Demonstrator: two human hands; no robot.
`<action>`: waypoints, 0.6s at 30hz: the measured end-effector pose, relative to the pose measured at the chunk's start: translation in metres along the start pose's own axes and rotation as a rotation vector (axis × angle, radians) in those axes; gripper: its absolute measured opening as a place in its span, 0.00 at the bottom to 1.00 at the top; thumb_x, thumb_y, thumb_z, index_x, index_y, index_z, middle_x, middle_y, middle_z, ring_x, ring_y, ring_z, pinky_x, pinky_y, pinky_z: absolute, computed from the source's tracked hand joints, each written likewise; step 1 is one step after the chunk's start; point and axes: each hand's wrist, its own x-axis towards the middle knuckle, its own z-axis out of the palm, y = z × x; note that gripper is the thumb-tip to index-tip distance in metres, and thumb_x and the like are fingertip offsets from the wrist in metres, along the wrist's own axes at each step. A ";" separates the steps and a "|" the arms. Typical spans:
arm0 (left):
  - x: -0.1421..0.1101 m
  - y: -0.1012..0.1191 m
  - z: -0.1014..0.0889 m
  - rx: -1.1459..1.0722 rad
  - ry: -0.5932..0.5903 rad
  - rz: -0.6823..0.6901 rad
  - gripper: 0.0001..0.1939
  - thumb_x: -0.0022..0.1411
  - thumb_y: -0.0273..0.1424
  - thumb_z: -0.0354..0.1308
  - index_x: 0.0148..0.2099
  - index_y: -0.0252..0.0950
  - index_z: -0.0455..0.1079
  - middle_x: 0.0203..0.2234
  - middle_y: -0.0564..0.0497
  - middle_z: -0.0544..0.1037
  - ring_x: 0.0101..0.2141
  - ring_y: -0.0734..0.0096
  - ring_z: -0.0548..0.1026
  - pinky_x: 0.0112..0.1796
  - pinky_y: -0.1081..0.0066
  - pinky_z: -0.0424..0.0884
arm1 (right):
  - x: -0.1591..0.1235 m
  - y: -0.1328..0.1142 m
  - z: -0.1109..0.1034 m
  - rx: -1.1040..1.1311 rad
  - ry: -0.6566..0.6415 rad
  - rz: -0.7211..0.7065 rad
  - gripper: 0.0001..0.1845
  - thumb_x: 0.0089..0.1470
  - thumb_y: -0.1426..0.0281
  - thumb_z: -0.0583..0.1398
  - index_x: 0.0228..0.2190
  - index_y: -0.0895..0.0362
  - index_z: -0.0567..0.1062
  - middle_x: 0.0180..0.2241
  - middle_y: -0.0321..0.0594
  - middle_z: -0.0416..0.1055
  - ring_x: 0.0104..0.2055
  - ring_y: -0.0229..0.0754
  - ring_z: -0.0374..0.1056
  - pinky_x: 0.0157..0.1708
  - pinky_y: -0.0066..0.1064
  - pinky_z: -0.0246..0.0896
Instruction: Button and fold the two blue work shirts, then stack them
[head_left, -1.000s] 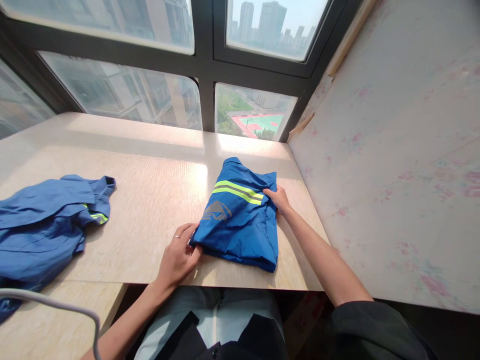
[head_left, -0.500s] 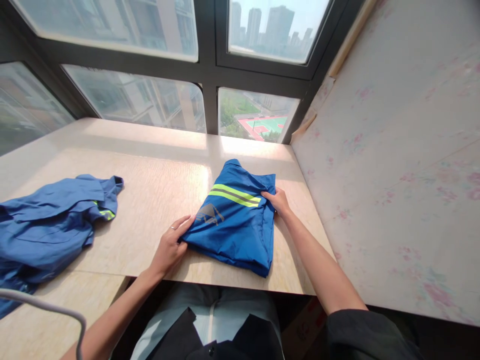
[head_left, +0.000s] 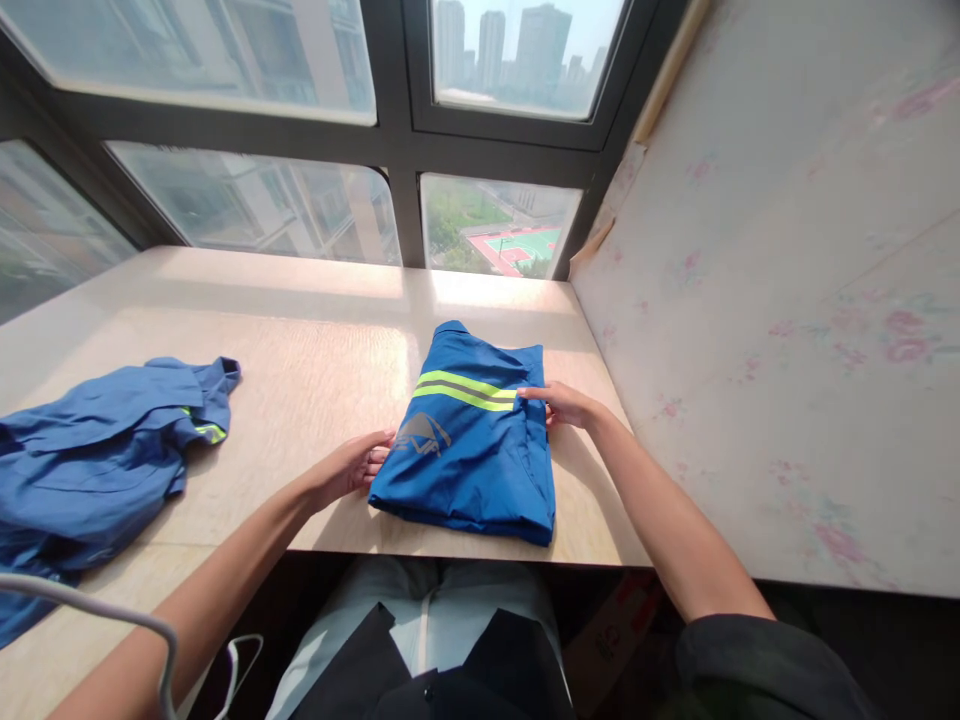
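A folded blue garment [head_left: 472,450] with yellow-green reflective stripes and a grey logo lies near the front right of the table [head_left: 300,380]. My left hand [head_left: 352,465] rests at the garment's left edge with its fingers curled against the fabric. My right hand [head_left: 562,402] is on the garment's right edge beside the stripes, fingers stretched along the cloth and pinching its edge.
A second blue garment [head_left: 90,470] lies crumpled at the table's left. A white cable [head_left: 112,615] arcs across the lower left. Large windows [head_left: 300,200] stand behind the table and a pale flowered wall [head_left: 750,300] closes the right side.
The folded garment has been turned a little and set squarer to the table's front edge. Both hands slid along its sides, and the view shifted slightly.
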 end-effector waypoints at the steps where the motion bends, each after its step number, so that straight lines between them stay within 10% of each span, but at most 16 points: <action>1: 0.005 0.005 0.005 -0.045 -0.026 0.002 0.21 0.58 0.43 0.65 0.44 0.30 0.72 0.32 0.45 0.80 0.26 0.72 0.77 0.29 0.75 0.74 | -0.009 0.001 0.000 -0.023 -0.036 0.058 0.24 0.44 0.57 0.72 0.37 0.60 0.74 0.22 0.40 0.74 0.20 0.40 0.68 0.21 0.31 0.70; 6: 0.021 0.016 0.025 -0.158 -0.168 -0.018 0.23 0.55 0.38 0.70 0.49 0.29 0.74 0.41 0.40 0.81 0.39 0.61 0.81 0.44 0.65 0.78 | -0.050 0.024 0.015 -0.013 -0.074 0.160 0.25 0.40 0.57 0.74 0.33 0.60 0.73 0.21 0.40 0.73 0.21 0.40 0.69 0.23 0.34 0.74; 18: 0.021 -0.009 0.031 -0.051 -0.028 0.090 0.27 0.45 0.32 0.76 0.47 0.26 0.76 0.43 0.37 0.81 0.38 0.56 0.82 0.45 0.62 0.79 | -0.088 0.065 0.012 0.119 0.075 0.023 0.22 0.38 0.60 0.74 0.27 0.59 0.72 0.22 0.34 0.69 0.22 0.32 0.64 0.22 0.23 0.64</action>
